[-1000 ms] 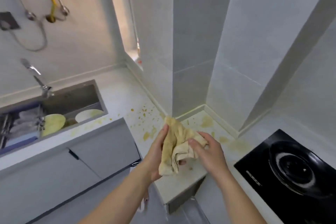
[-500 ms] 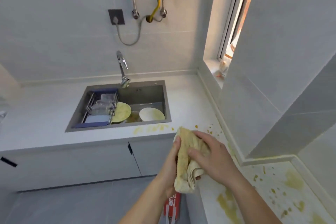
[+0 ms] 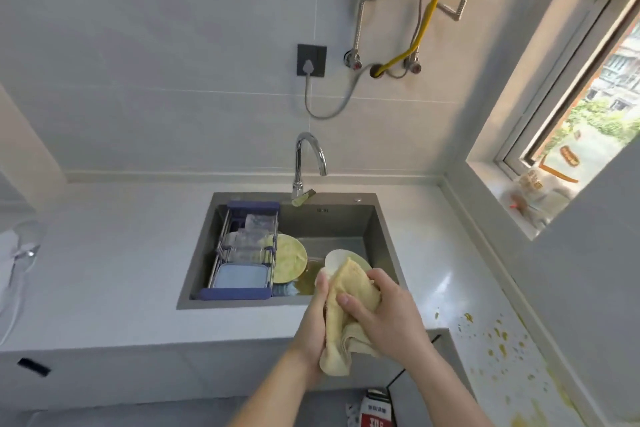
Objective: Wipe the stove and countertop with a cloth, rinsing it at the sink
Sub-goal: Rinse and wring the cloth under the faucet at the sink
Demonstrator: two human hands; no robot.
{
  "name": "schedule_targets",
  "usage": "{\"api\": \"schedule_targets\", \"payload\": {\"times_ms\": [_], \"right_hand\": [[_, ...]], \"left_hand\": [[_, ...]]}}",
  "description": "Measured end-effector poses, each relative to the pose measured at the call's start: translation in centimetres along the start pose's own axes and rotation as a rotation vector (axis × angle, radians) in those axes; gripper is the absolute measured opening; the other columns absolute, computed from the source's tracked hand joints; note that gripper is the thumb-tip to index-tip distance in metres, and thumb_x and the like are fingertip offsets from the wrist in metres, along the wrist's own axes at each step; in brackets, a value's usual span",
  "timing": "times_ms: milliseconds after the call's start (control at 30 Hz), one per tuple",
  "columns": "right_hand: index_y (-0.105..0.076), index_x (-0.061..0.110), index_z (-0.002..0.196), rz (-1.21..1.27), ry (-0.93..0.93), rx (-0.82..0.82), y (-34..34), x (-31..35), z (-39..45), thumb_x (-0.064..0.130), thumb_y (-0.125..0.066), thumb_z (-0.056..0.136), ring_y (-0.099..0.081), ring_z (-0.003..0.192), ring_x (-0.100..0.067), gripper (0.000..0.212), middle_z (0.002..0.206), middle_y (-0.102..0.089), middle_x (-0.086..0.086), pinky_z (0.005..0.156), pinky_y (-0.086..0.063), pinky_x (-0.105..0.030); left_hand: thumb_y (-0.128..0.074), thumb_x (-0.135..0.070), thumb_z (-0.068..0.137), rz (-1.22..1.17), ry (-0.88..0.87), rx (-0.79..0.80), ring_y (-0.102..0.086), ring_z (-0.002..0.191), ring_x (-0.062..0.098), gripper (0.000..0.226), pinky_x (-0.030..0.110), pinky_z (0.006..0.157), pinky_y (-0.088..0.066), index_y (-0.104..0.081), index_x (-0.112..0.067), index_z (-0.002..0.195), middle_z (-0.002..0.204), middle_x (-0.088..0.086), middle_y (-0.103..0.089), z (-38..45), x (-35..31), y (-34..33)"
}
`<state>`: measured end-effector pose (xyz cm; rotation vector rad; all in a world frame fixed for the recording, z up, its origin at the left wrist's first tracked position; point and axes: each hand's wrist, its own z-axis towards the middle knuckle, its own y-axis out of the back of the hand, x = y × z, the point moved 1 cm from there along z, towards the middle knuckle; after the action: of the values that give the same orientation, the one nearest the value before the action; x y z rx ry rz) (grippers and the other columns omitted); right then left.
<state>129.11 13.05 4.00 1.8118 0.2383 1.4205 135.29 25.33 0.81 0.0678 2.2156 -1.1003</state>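
Note:
A crumpled yellowish cloth is held between both hands over the front right edge of the steel sink. My left hand cups the cloth from the left. My right hand grips it from the right, fingers curled over it. A chrome faucet stands behind the sink, with no water running. The white countertop carries yellow splatter at the right. The stove is out of view.
In the sink lie a blue-framed drying rack, a stained green plate and a white bowl. A window ledge with small items is at the right. A red-and-white carton stands on the floor below.
The view swung left from the stove corner to the sink. Both hands carried the cloth from the stained corner counter to over the sink's front edge.

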Motion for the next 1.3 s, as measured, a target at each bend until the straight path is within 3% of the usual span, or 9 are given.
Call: {"api": "schedule_targets", "payload": {"times_ms": [100,233,400,600,733,800,933,1133,1300], "right_hand": [[-0.062,0.035,0.097,0.083,0.005,0.012,-1.6,2.6,3.1,0.050,-0.076,0.087,-0.066,0.077,-0.003,0.023,0.084,-0.071,0.014,0.071,-0.057,-0.032],[-0.064,0.028,0.093,0.173,0.010,0.034,-2.1,3.4,7.2,0.045,-0.075,0.090,-0.066,0.077,-0.011,0.020,0.083,-0.070,0.008,0.074,-0.058,-0.043],[-0.065,0.032,0.102,0.336,-0.005,0.091,-3.5,2.8,12.6,0.049,-0.070,0.094,-0.070,0.088,-0.015,0.019,0.093,-0.072,0.009,0.081,-0.060,-0.050],[-0.067,0.030,0.095,0.313,0.001,0.056,-6.1,0.6,21.9,0.039,-0.082,0.086,-0.066,0.082,-0.005,0.020,0.087,-0.071,0.016,0.075,-0.058,-0.036],[-0.070,0.033,0.108,0.265,-0.069,0.089,-7.8,-1.5,26.7,0.051,-0.081,0.082,-0.066,0.087,-0.001,0.034,0.092,-0.071,0.020,0.068,-0.053,-0.018],[-0.070,0.032,0.107,0.220,-0.093,0.119,-8.5,-2.6,28.6,0.051,-0.078,0.085,-0.065,0.085,-0.001,0.030,0.092,-0.071,0.019,0.063,-0.046,-0.012],[-0.070,0.036,0.101,0.166,-0.109,0.147,-9.7,-4.8,31.7,0.051,-0.076,0.088,-0.065,0.081,0.003,0.021,0.086,-0.072,0.019,0.066,-0.052,-0.019],[-0.072,0.031,0.088,0.203,-0.137,0.105,-11.1,-6.1,34.9,0.046,-0.073,0.092,-0.065,0.073,-0.004,0.016,0.078,-0.072,0.012,0.064,-0.052,-0.024],[-0.068,0.030,0.081,0.213,-0.166,0.064,-11.8,-6.6,36.0,0.044,-0.072,0.093,-0.060,0.066,-0.004,0.019,0.071,-0.068,0.015,0.057,-0.043,-0.016]], "left_hand": [[-0.031,-0.066,0.100,0.003,-0.001,-0.003,-0.072,0.107,0.035,0.082,0.039,0.078,-0.061,-0.070,0.002,0.126,0.124,0.028,-0.068,1.7,-3.7,2.6],[-0.035,-0.070,0.097,0.180,0.067,-0.048,-0.074,0.083,0.025,0.079,0.033,0.064,-0.056,-0.072,-0.004,0.119,0.103,0.016,-0.075,4.0,-6.8,5.2],[-0.027,-0.086,0.090,0.625,0.266,-0.358,-0.077,0.095,0.025,0.077,0.038,0.084,-0.055,-0.065,-0.029,0.124,0.109,0.000,-0.077,6.5,-9.5,10.1],[-0.039,-0.046,0.109,0.681,-0.065,-0.609,-0.064,0.099,0.019,0.037,0.033,0.074,-0.046,-0.062,-0.020,0.123,0.112,0.001,-0.067,13.6,-15.9,11.7],[-0.050,-0.035,0.107,0.964,-0.134,-0.579,-0.056,0.098,0.004,0.024,0.025,0.077,-0.045,-0.056,-0.026,0.128,0.125,-0.006,-0.059,18.3,-18.7,11.4],[-0.054,-0.027,0.105,1.187,-0.165,-0.542,-0.056,0.110,0.008,0.030,0.028,0.089,-0.049,-0.053,-0.027,0.134,0.136,-0.006,-0.056,21.7,-19.9,11.7],[-0.053,-0.017,0.102,1.508,-0.254,-0.460,-0.043,0.141,0.016,0.049,0.036,0.115,-0.040,-0.046,-0.028,0.149,0.157,-0.007,-0.041,28.7,-22.3,11.6],[-0.048,-0.003,0.094,1.854,-0.163,-0.276,-0.021,0.155,0.019,0.080,0.047,0.123,-0.029,-0.019,-0.033,0.162,0.171,-0.009,-0.014,37.0,-25.0,11.7],[-0.055,-0.001,0.090,1.975,-0.120,-0.157,-0.036,0.147,0.025,0.083,0.047,0.116,-0.035,-0.024,-0.037,0.159,0.165,-0.003,-0.034,38.8,-23.6,13.5]]}}
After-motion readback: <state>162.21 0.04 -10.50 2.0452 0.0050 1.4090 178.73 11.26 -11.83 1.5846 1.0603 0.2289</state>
